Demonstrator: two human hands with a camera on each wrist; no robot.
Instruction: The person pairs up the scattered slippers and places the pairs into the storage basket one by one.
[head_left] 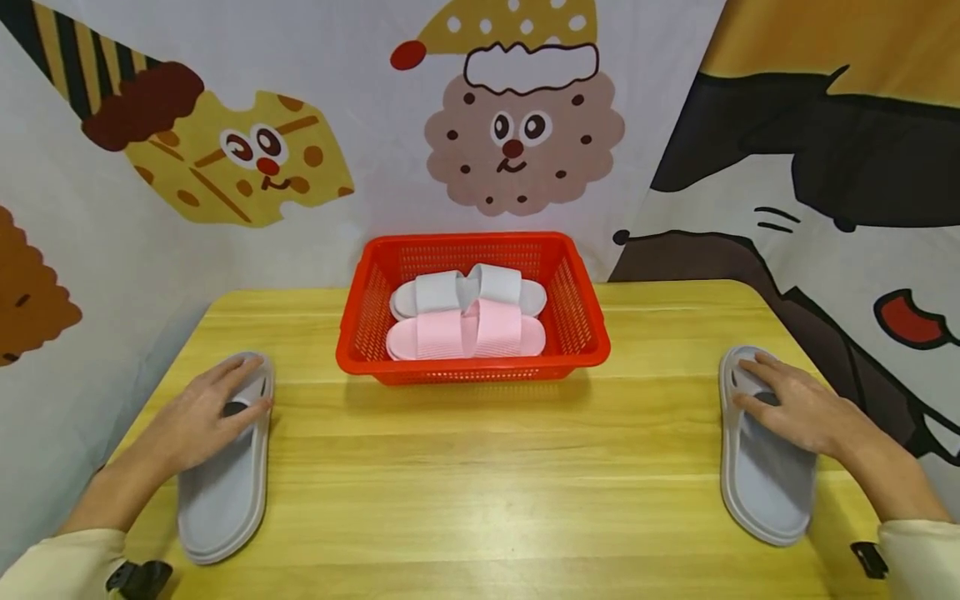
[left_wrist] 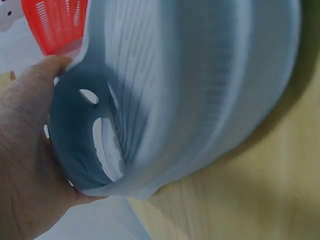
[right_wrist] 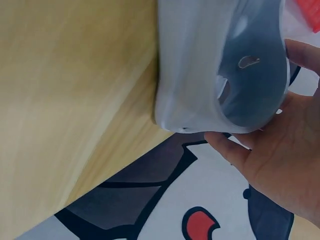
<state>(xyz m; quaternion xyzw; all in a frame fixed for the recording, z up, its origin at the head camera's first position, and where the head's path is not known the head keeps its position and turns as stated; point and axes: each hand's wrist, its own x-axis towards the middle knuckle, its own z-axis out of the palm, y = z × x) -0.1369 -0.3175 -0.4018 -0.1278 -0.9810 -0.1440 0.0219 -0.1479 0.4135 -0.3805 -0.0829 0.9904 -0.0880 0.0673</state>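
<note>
On the left side of the table lies a grey slipper, its toe pointing away. My left hand grips it over the strap, thumb on the inner side and fingers spread across the far side. The left wrist view shows the strap opening and the slipper's ribbed footbed close up. A matching grey slipper is at the right edge, where my right hand holds its strap from above. In the right wrist view, thumb and fingers sit on opposite sides of that strap.
A red plastic basket stands at the back middle of the yellow wood-grain table. Inside it lie white slippers behind pink slippers. A cloth with cartoon prints hangs right behind the table.
</note>
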